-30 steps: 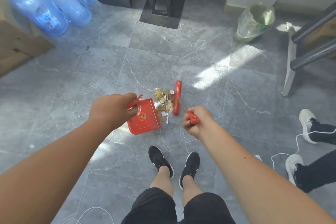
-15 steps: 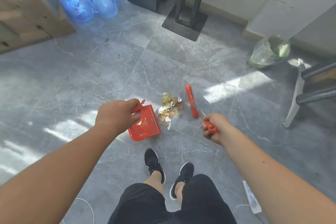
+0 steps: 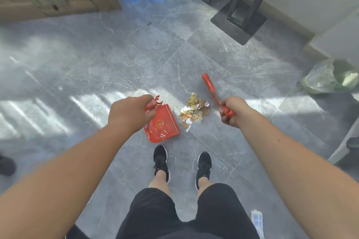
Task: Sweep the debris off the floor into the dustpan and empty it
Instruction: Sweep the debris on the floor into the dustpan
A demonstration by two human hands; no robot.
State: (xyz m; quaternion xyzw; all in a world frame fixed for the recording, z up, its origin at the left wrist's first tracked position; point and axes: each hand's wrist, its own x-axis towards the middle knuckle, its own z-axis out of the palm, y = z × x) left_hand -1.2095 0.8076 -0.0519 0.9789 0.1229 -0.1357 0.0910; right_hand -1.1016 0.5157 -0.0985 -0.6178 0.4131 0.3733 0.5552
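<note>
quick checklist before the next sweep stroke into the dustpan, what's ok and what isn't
1. Left hand grips the dustpan handle: ok.
2. Right hand grips the brush handle: ok.
3. Brush on the far side of the debris from the dustpan: ok.
4. Dustpan's open edge faces the pile: ok, a small gap remains.
5. Dustpan lip flat on the floor: cannot tell.
6. Shoes clear of the sweep path: ok.
</note>
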